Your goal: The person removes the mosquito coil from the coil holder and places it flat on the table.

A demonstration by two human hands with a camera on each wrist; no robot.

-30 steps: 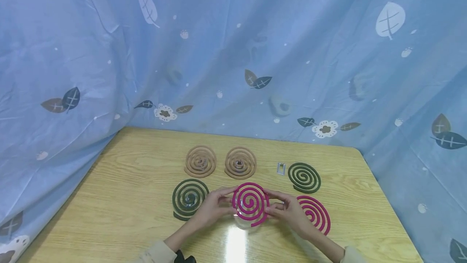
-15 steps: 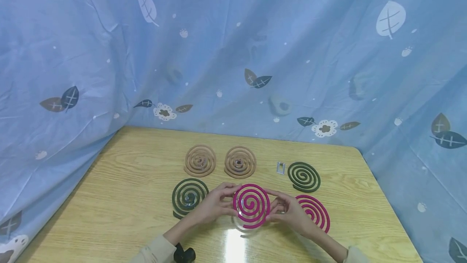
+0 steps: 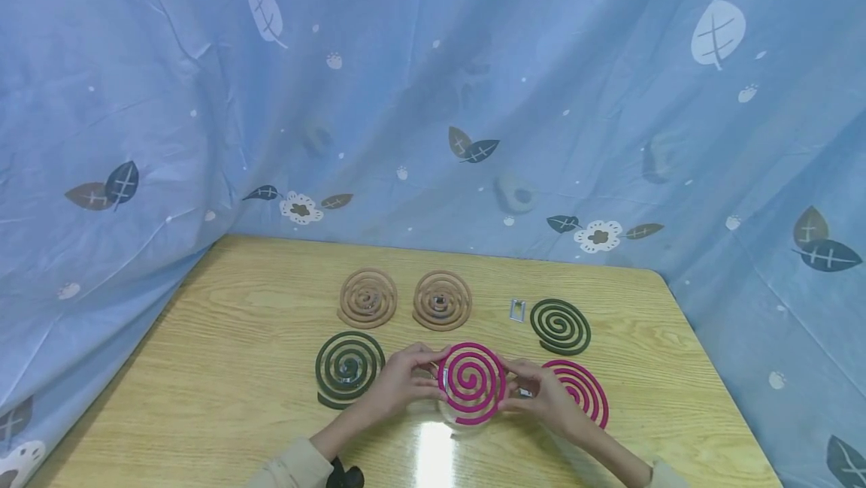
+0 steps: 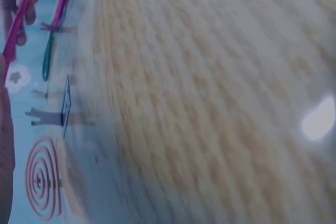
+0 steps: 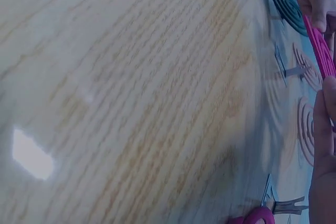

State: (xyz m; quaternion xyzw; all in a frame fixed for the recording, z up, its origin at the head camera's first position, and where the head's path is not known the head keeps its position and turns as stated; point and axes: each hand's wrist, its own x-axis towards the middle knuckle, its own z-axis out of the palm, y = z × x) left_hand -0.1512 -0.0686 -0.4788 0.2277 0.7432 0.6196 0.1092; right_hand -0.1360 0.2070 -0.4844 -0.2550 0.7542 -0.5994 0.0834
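Observation:
A pink mosquito coil [image 3: 468, 380] is held up over the table between both hands, its flat spiral facing me. My left hand [image 3: 404, 380] pinches its left edge between thumb and fingers. On the opposite edge, my right hand [image 3: 549, 399] pinches it the same way. Behind the coil a small metal coil stand [image 4: 66, 103] stands on the table. Another metal piece [image 3: 525, 392] shows by the right hand's fingers; whether they touch it I cannot tell. A second pink coil [image 3: 595, 386] lies partly hidden behind the right hand and wrist.
Two brown coils [image 3: 383, 277] sit at the back, metal showing at their centres. A dark green coil [image 3: 321, 368] is left of the hands, another [image 3: 560, 326] back right beside a metal stand [image 3: 517, 310]. A black object [image 3: 345, 475] is by the left sleeve. Patterned blue cloth [image 3: 379, 97] surrounds the table.
The pink coil has turned a little between the hands, its loose tail shifting left. Coil and hands have moved slightly down and right. The head view has shifted slightly.

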